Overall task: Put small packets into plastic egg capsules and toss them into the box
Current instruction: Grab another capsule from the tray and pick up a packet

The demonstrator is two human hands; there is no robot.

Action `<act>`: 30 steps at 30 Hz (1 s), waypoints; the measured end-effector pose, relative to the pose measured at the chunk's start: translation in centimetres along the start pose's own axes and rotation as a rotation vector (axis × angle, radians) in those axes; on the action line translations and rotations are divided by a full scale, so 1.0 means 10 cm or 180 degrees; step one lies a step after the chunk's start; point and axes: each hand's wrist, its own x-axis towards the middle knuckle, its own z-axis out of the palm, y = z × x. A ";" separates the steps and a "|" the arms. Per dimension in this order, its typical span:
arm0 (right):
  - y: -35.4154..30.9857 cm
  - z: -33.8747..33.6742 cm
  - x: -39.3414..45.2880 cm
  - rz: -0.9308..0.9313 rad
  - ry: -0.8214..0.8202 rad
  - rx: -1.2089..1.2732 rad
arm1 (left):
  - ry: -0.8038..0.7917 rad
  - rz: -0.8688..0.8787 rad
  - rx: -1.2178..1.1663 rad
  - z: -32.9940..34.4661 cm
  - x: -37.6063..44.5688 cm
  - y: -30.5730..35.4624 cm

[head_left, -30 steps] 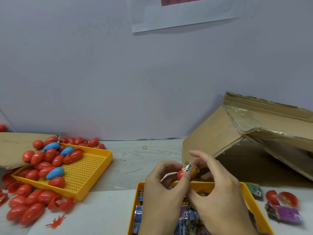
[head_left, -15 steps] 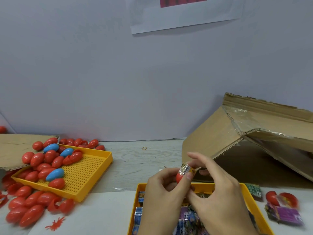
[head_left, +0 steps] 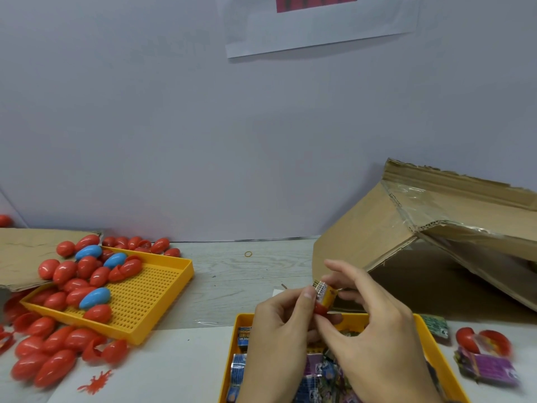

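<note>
My left hand [head_left: 279, 330] grips a red egg capsule half [head_left: 321, 309] between thumb and fingers. A small orange packet [head_left: 325, 293] sticks out of its top. My right hand [head_left: 372, 335] pinches that packet from the right, fingers curled over it. Both hands hover over the near yellow tray [head_left: 436, 353], which holds several small packets [head_left: 242, 370]. The cardboard box [head_left: 377, 228] lies on its side at the right, its opening facing me.
A second yellow tray [head_left: 162, 292] at the left carries red and blue capsules [head_left: 96, 296]; more red capsules [head_left: 43, 356] lie around it. At the far right sit an open red capsule [head_left: 494, 338], a purple packet [head_left: 491, 367] and a green packet [head_left: 434, 325]. A rubber band [head_left: 248, 253] lies near the wall.
Both hands have sunk slightly toward the tray while they work the packet into the capsule half. Nothing else moved.
</note>
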 end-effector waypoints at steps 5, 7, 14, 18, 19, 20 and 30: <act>0.01 0.00 0.00 -0.0010 -0.0044 -0.0001 | -0.0066 0.0044 0.0129 0.01 0.00 -0.01; 0.01 0.00 0.00 -0.0032 -0.0102 -0.0012 | -0.0160 0.0098 0.0274 -0.01 0.00 -0.02; 0.03 -0.01 0.00 -0.0006 -0.0173 0.0026 | -0.0291 0.0029 0.0332 -0.05 0.03 -0.04; 0.01 -0.03 0.00 -0.0012 -0.0227 0.0084 | -0.0251 0.0101 0.0342 -0.05 0.03 -0.04; 0.00 -0.03 0.00 -0.0016 -0.0259 0.0090 | -0.0223 0.0114 0.0318 -0.05 0.02 -0.03; -0.01 -0.03 0.01 -0.0030 -0.0284 0.0084 | -0.0224 0.0123 0.0284 -0.05 0.02 -0.02; -0.01 -0.02 0.01 -0.0043 -0.0234 0.0042 | -0.0320 0.0017 0.0171 -0.04 0.03 -0.02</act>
